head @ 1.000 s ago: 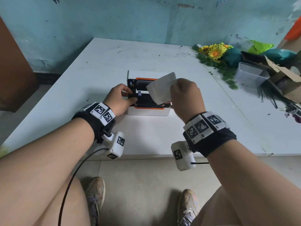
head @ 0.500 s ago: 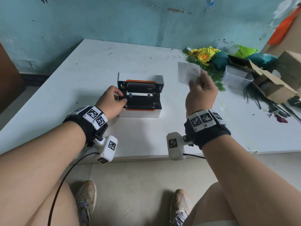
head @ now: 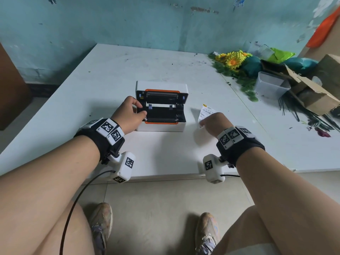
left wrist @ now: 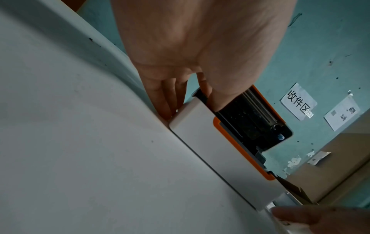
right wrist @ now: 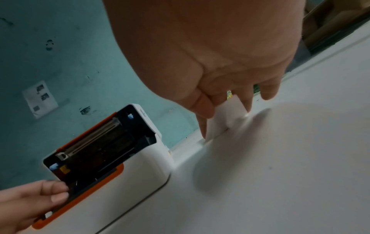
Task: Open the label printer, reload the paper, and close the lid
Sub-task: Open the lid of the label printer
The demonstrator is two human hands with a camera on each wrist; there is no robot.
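Observation:
The white label printer (head: 160, 127) with orange trim stands mid-table, its lid (head: 161, 85) raised and the black paper bay showing no paper. My left hand (head: 131, 112) grips its left side, fingers down the outer wall (left wrist: 166, 101), thumb over the top edge. Right of the printer, my right hand (head: 213, 124) pinches a white printed paper label (head: 205, 112) low over the table. In the right wrist view the label (right wrist: 226, 117) sits between thumb and fingers (right wrist: 204, 126), its lower edge touching the tabletop beside the printer (right wrist: 140, 171).
Artificial sunflowers and greenery (head: 233, 61), a clear plastic tub (head: 270, 87) and an open cardboard box (head: 312, 91) crowd the table's right back. The teal wall runs behind. The table's front edge (head: 165, 176) lies just behind my wrists.
My right hand lifted the paper away from the printer bay, swung it right, then lowered it to the table beside the printer. The left hand stayed on the printer's left side.

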